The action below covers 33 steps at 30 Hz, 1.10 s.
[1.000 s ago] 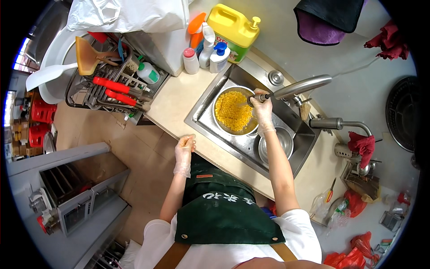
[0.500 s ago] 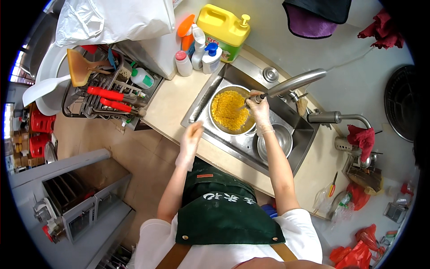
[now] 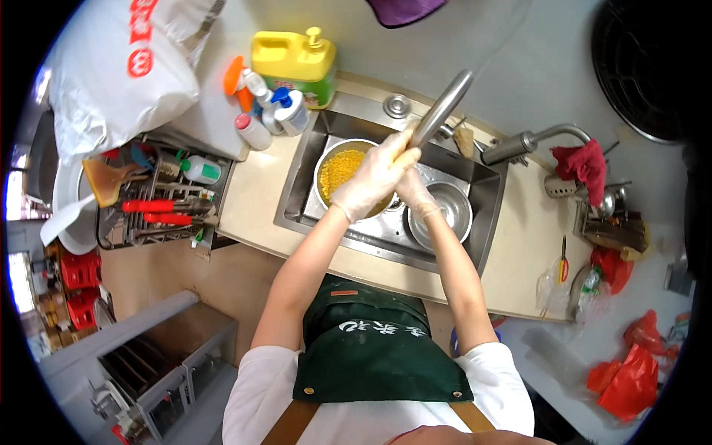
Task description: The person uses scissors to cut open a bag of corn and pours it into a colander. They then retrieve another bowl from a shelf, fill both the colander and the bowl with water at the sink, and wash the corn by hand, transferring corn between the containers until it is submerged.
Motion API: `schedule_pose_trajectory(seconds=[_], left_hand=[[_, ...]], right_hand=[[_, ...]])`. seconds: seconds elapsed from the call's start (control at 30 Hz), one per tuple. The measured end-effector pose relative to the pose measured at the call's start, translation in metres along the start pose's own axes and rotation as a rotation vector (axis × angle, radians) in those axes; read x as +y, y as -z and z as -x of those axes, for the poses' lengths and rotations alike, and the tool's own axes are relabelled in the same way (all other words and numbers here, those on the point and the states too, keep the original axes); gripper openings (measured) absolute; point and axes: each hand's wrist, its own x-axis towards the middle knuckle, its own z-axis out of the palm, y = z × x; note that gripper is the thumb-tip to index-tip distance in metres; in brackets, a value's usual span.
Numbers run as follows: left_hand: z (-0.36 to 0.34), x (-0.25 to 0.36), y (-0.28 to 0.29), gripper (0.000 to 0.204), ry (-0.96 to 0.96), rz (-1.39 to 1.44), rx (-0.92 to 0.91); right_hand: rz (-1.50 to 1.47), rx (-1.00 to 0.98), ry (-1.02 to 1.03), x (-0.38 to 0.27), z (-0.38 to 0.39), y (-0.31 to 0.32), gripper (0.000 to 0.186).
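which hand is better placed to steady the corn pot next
Likely the left hand: it is over the right side of the corn pot, while the right hand sits farther right, nearer the steel bowl.

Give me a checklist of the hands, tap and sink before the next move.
1. Left hand and right hand gloved: ok.
2. Corn inside the pot: ok.
3. Pot and bowl both within the sink: ok.
4. Whole pot in view: not ok, the left hand covers part of it.
5. Right hand's hold: cannot tell, the left hand partly hides it.
6. Water running from the tap: cannot tell, the hands hide its outlet.
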Motion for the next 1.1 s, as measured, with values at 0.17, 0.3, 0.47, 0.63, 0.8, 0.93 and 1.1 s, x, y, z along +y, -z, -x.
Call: schedule_pose_trajectory(seconds=[0.17,0.3,0.47,0.63,0.8,0.93,1.1], left_hand=[[-0.002,-0.003,-0.066,0.054,-0.081,-0.007,-0.204],[-0.024,-0.008,-0.116,0.061,0.003,0.165,-0.344],[-0.052,-0.019,-0.153,0.063,-0.011,0.207,-0.333],[-0.056,-0.01,-0.149,0.059,0.152,0.49,-0.346],[-0.05,-0.006,-0.133,0.058,0.075,0.401,-0.304],[-0.025,-0.028,-0.084,0.058,0.107,0.348,-0.12],[0.023,-0.127,0.016,0.035,0.48,0.116,0.431]], right_hand=[[0.081,-0.057,-0.063,0.015,0.051,0.084,0.04],[-0.029,0.051,-0.244,0.027,0.068,0.141,0.04],[0.021,0.108,-0.277,0.012,0.072,0.169,0.042],[-0.096,0.208,-0.266,0.004,0.076,0.174,0.039],[-0.234,0.249,-0.145,0.009,0.079,0.173,0.045],[-0.111,0.276,-0.215,-0.005,0.088,0.17,0.054],[0.058,0.516,-0.118,0.035,0.118,0.154,0.053]])
